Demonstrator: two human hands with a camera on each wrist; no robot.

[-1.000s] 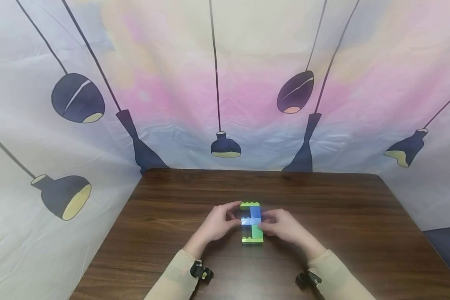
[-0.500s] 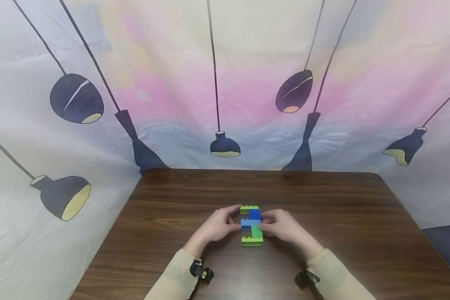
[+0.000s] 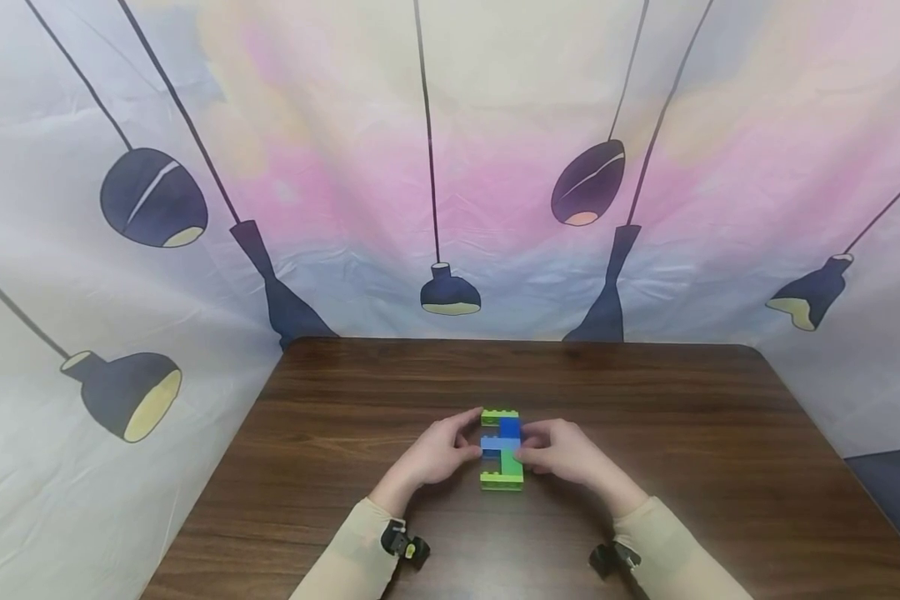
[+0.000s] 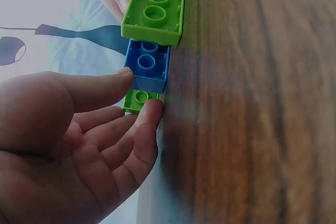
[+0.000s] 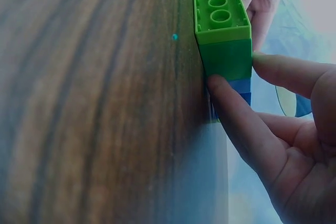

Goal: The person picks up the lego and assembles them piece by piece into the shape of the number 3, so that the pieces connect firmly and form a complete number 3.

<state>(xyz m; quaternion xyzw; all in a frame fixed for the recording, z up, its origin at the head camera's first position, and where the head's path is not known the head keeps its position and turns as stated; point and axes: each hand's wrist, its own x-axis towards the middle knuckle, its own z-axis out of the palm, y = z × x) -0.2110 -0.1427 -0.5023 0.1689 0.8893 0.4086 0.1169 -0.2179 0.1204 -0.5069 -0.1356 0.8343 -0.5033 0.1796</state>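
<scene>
A build of toy bricks lies on its side in front of me, its hollow undersides facing me. From near to far come a lime brick (image 3: 502, 482), a green brick (image 3: 511, 463), a light blue brick (image 3: 492, 445), a dark blue brick (image 3: 509, 427) and another lime brick (image 3: 500, 416). My left hand (image 3: 437, 450) holds the left side, thumb on a blue brick (image 4: 147, 62) and a fingertip at the far lime brick (image 4: 140, 102). On the right, my right hand (image 3: 567, 452) pinches the build around the green brick (image 5: 227, 60). Whether the build touches the table cannot be told.
A dark wood table (image 3: 360, 375) with rounded far corners lies under both hands. Behind it hangs a pastel cloth (image 3: 495, 192) printed with dark lamps. Small black cameras (image 3: 405, 545) sit on both wrists.
The build has tipped slightly, and more of the bricks' near faces shows. Its far end sits a little lower in the head view. Both hands keep nearly the same grip.
</scene>
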